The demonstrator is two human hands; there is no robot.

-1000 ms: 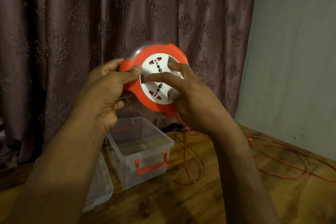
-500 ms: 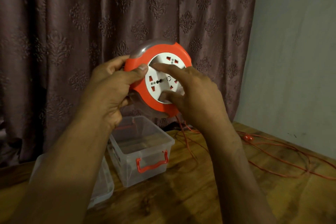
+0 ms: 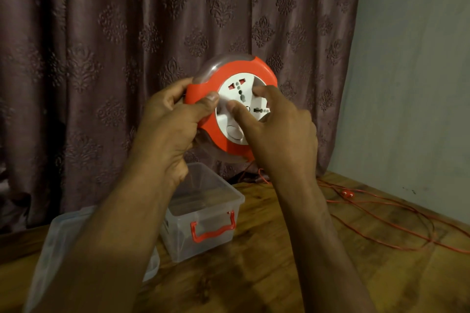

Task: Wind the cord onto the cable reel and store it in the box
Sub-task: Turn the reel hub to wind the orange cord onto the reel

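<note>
My left hand (image 3: 167,124) gripped the orange reel (image 3: 230,109) while my right hand (image 3: 277,132) pressed bent fingers on its white middle above the box (image 3: 203,213).

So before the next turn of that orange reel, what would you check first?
1. Left hand grips the cable reel rim: ok.
2. Right hand fingers on the white socket disc: ok.
3. Cord fully wound: not ok, loops lie on the table.
4. Cord free of tangles: cannot tell.
5. Box open: ok.
</note>
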